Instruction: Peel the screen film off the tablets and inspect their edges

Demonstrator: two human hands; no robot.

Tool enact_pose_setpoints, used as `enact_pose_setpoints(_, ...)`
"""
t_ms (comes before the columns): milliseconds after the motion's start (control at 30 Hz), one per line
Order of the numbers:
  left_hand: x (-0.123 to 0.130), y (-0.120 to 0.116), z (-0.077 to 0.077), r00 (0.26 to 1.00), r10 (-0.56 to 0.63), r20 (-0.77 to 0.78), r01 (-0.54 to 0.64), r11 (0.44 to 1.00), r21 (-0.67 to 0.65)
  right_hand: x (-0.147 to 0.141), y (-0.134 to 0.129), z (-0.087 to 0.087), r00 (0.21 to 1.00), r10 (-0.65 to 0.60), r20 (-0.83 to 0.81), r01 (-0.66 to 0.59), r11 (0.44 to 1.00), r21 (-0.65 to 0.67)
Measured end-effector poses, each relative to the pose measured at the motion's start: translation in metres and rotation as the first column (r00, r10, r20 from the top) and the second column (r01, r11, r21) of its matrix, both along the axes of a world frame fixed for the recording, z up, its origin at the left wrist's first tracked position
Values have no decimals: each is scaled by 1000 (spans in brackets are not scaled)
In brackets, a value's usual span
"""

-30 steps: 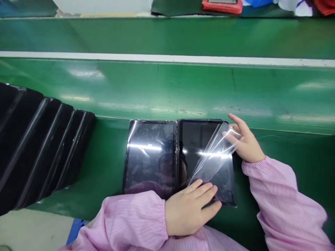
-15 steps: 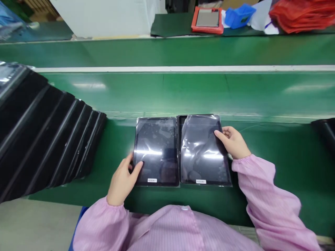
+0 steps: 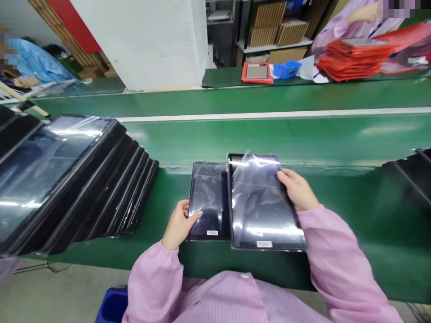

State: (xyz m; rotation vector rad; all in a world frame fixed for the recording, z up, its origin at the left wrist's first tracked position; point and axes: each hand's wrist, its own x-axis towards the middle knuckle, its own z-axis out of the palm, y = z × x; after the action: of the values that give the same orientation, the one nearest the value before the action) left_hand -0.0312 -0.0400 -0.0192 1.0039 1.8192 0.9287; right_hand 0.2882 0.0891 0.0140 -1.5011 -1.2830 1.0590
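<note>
Two dark tablets in clear film are side by side before me. My left hand (image 3: 180, 223) grips the left edge of the left tablet (image 3: 209, 197), thumb on top, fingers at its side. My right hand (image 3: 298, 188) holds the right tablet (image 3: 264, 206) by its upper right edge, thumb on the film and the other fingers mostly hidden. The right tablet looks larger and slightly raised, overlapping the left one's right edge. Each bears a small white label near its bottom edge.
Leaning black wrapped tablets (image 3: 97, 184) fill the left side of the green bench (image 3: 336, 269); more (image 3: 412, 175) stand at the far right. Beyond are a red-framed tablet (image 3: 257, 72), a blue tray (image 3: 287, 69), red sleeves (image 3: 353, 58) and a person's pink sleeve (image 3: 336, 24).
The right tablet has come up off the bench in my right hand, towards the camera. The view has tilted up and turned left, showing more of the background and the left row.
</note>
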Motion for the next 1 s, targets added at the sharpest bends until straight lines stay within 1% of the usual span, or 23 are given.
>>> enact_pose_setpoints(67, 2, 2, 4, 1000, -4, 20, 4, 1000, 18, -24, -1, -15, 998, 9, -70, -13, 999, -53)
enact_pose_setpoints(133, 4, 3, 7, 1000, 2, -19, -1, 998, 60, -47, -2, -27, 990, 7, -139, -21, 995, -97)
enact_pose_setpoints(200, 4, 4, 7, 998, 4, -69, 3, 995, 95, -67, -3, -35, 982, 1, -190, -24, 993, -119)
enact_pose_setpoints(233, 4, 5, 6, 998, 2, -70, 5, 994, 105, -75, -3, -39, 978, -5, -208, -22, 992, -125)
enact_pose_setpoints(300, 3, 6, 3, 1000, 8, -21, -6, 995, 104, -89, -3, -45, 973, -22, -231, -9, 991, -134)
enact_pose_setpoints(400, 1, 7, 0, 997, 53, 51, -57, 996, 74, -103, -5, -52, 969, -51, -242, 21, 992, -124)
enact_pose_setpoints(467, 2, 9, 2, 996, 74, 49, -77, 995, 65, -109, -8, -56, 968, -58, -244, 36, 995, -92)
enact_pose_setpoints(533, 5, 9, 10, 996, 89, 30, -91, 992, 88, -114, -10, -59, 969, -51, -242, 39, 998, -53)
enact_pose_setpoints(567, 7, 10, 15, 994, 96, 47, -100, 990, 98, -115, -12, -59, 970, -46, -237, 37, 999, -39)
enact_pose_setpoints(600, 10, 10, 21, 991, 90, 102, -100, 990, 98, -116, -13, -59, 973, -40, -229, 34, 999, -30)
enact_pose_setpoints(633, 13, 10, 26, 980, 75, 187, -93, 992, 86, -117, -14, -59, 975, -36, -220, 31, 999, -26)
enact_pose_setpoints(700, 19, 10, 35, 933, 45, 357, -64, 997, 42, -118, -16, -58, 980, -39, -198, 34, 999, -25)
enact_pose_setpoints(733, 21, 10, 38, 912, 30, 410, -43, 999, 22, -118, -17, -57, 981, -45, -186, 42, 999, -24)
enact_pose_setpoints(800, 25, 9, 40, 896, 9, 443, -17, 1000, 14, -119, -20, -53, 983, -64, -170, 63, 998, -14)
enact_pose_setpoints(867, 27, 7, 40, 895, -15, 445, -10, 998, 54, -119, -21, -45, 982, -77, -175, 80, 997, 11)
enact_pose_setpoints(933, 29, 5, 40, 898, -38, 439, -29, 989, 143, -119, -21, -34, 976, -55, -209, 67, 996, 50)
enact_pose_setpoints(1000, 29, 6, 39, 910, -45, 413, -67, 966, 252, -116, -19, -20, 967, 25, -253, -1, 995, 96)
